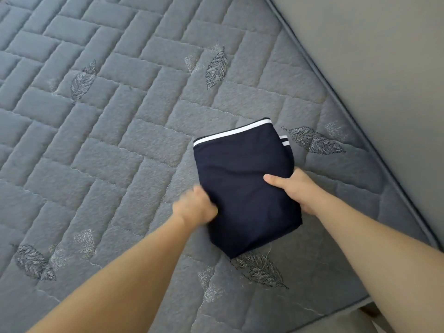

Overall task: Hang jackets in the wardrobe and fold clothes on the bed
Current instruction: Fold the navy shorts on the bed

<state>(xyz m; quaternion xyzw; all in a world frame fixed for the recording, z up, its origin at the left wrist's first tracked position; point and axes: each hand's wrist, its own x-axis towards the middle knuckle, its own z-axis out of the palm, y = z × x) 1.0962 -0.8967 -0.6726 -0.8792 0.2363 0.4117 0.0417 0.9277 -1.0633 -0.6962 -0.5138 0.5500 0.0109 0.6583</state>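
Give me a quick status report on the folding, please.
Left hand and right hand grip opposite sides of the folded navy garment. Garment on the grey quilted mattress. Nothing in the way.

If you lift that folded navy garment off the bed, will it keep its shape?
Probably not: the navy garment looks soft and creased, so it would likely sag. The left hand and right hand grip opposite edges, suggesting it needs support. It seems light.
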